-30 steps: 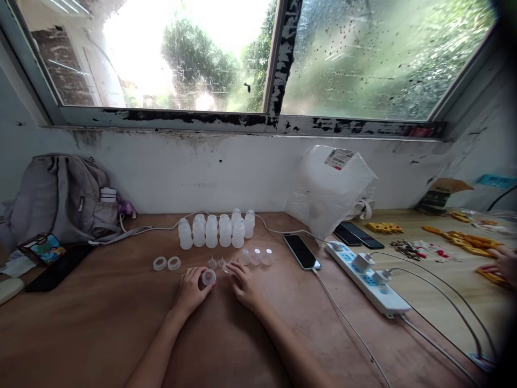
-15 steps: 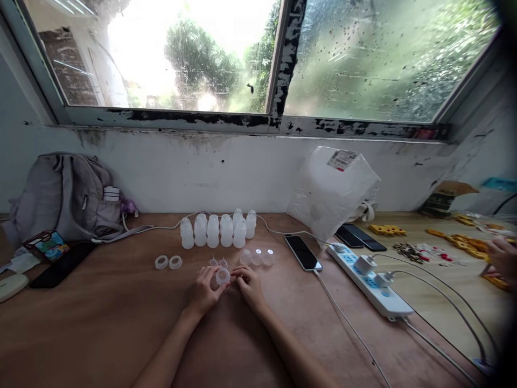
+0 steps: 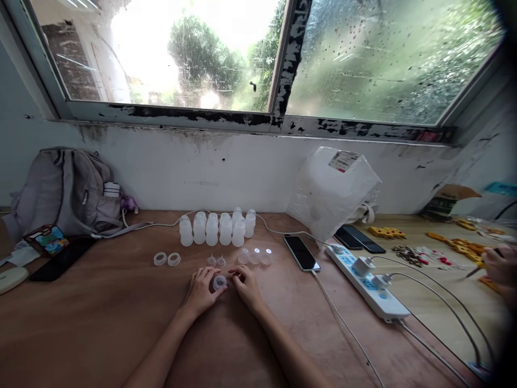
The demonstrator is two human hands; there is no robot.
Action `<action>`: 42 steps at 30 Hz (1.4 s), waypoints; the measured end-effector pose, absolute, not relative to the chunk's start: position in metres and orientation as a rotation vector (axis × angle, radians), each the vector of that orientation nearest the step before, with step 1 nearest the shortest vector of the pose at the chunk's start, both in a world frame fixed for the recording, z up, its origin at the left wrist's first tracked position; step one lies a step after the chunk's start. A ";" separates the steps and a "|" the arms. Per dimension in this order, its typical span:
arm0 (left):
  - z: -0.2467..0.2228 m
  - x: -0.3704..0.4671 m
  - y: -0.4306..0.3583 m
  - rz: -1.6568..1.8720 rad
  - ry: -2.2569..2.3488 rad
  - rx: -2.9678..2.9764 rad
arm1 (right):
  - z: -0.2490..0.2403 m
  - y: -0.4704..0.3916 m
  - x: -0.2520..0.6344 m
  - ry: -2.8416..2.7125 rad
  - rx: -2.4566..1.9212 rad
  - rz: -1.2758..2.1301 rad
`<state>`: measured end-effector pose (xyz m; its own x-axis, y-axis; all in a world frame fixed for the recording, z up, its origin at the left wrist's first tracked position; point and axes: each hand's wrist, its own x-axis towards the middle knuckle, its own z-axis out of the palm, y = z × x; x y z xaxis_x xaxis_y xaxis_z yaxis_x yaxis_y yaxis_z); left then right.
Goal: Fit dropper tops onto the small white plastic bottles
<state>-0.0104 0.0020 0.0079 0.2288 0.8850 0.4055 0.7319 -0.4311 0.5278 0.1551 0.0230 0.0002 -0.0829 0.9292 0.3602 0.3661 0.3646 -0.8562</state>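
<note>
Between the fingers and thumb of my left hand (image 3: 202, 288) is a white bottle collar ring (image 3: 219, 282). A small translucent shape shows in the ring's middle, too small to make out well. Just to its right, my right hand (image 3: 245, 284) has its fingers bent and drawn together beside the ring. Whether they pinch anything is hidden. Beyond my hands stand two clear bottle nipples (image 3: 216, 261). Right of these lie three translucent caps (image 3: 254, 257). Two more collar rings (image 3: 167, 259) rest flat to the left. Several frosted baby bottles (image 3: 212, 230) stand upright at the back.
A charging phone (image 3: 301, 252) and a white power strip (image 3: 369, 283) with cables lie on the right. Behind them leans a plastic bag (image 3: 329, 188). A grey backpack (image 3: 67, 194) is at the left. Another person's hand (image 3: 501, 264) works among yellow parts at far right.
The collar ring has tilted and come down slightly in my left hand; its middle looked clear before and now shows a small shape. My right hand's fingers have shifted slightly left.
</note>
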 end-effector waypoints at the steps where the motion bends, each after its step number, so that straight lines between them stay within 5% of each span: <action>1: 0.009 -0.011 0.002 1.034 1.498 2.263 | 0.000 0.023 0.155 -1.654 -1.173 0.718; 16: 0.006 -0.007 0.002 1.255 1.276 1.408 | 0.006 0.008 0.139 -1.591 -1.035 1.022; 26: 0.009 -0.005 -0.002 1.163 1.319 1.619 | -0.004 0.016 0.141 -1.433 -1.017 1.262; 42: 0.004 -0.004 -0.002 1.118 1.418 1.783 | -0.004 0.010 0.138 -1.604 -1.021 1.071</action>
<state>-0.0040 -0.0022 0.0045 0.0770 0.9658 0.2474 0.4654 -0.2543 0.8478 0.1384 0.0105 -0.0044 -0.2294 0.9431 0.2408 0.1395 0.2767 -0.9508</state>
